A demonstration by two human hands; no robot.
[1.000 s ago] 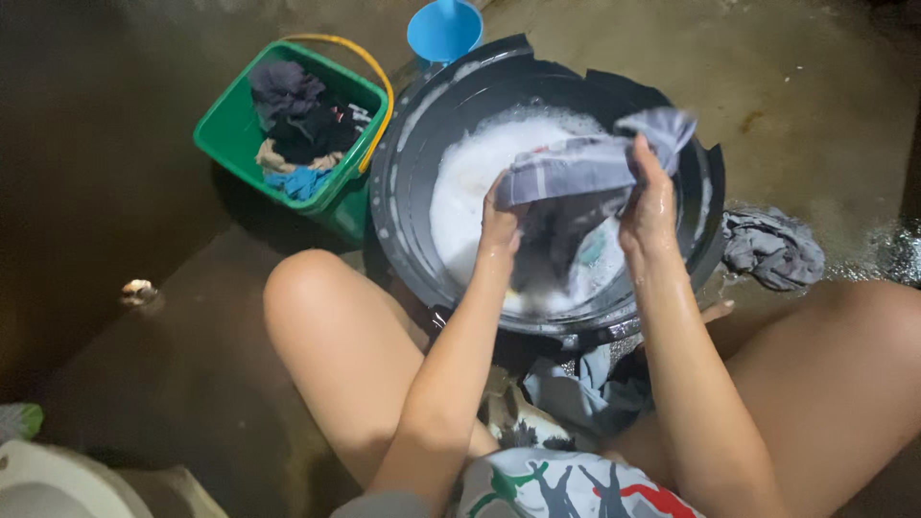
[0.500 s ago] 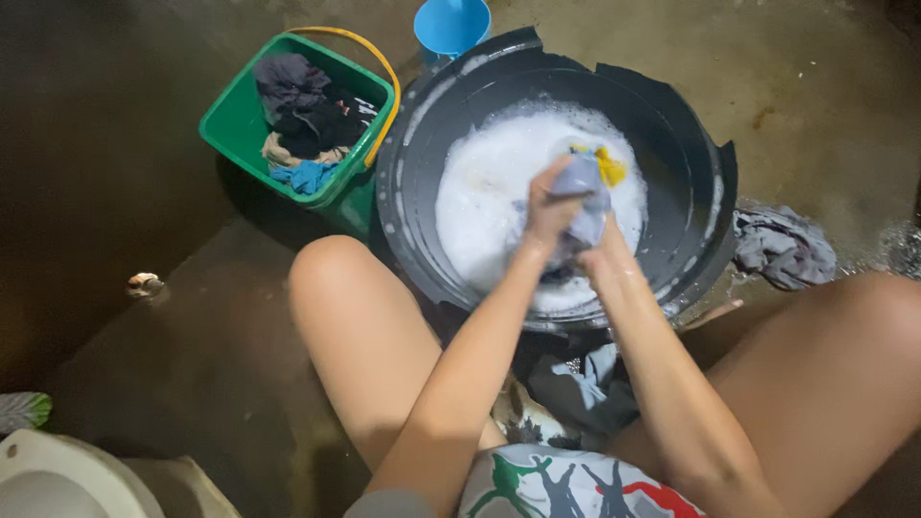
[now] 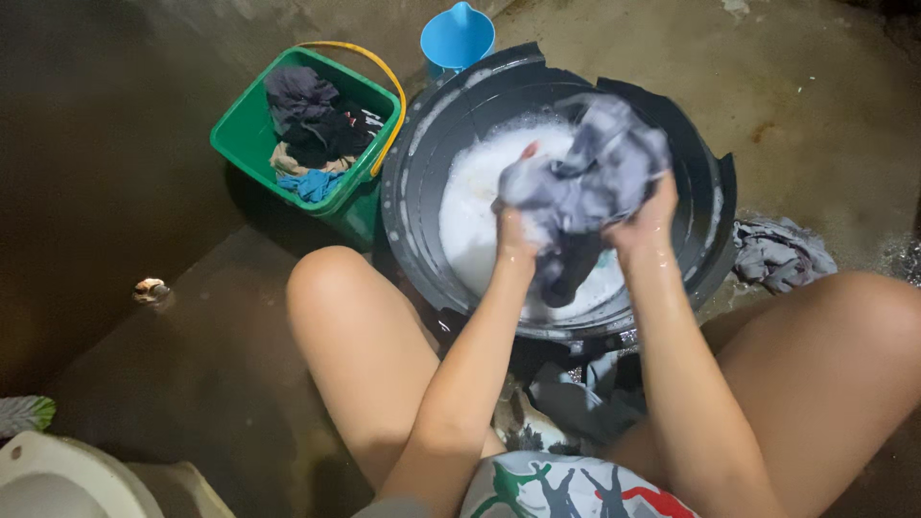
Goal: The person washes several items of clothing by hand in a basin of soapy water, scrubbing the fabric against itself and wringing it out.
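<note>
A wet grey cloth (image 3: 587, 177) is bunched up above a black plastic basin (image 3: 422, 221) full of white soapy water (image 3: 472, 216). My left hand (image 3: 515, 235) grips the cloth's left side and my right hand (image 3: 645, 219) grips its right side, both lifted over the foam. A dark end of the cloth hangs down between my hands toward the water. The basin rim is cracked at the far side.
A green bucket (image 3: 245, 144) with a yellow handle holds several dark and blue clothes at the basin's left. A blue scoop (image 3: 457, 38) stands behind the basin. A grey garment (image 3: 779, 254) lies on the wet concrete floor at right. More clothes (image 3: 576, 403) lie between my knees. A white bowl edge (image 3: 38, 480) shows at bottom left.
Half a second ago my hands were pressed together rubbing the cloth low in the foam. Now they are apart and raised, with the cloth lifted and spread above the water.
</note>
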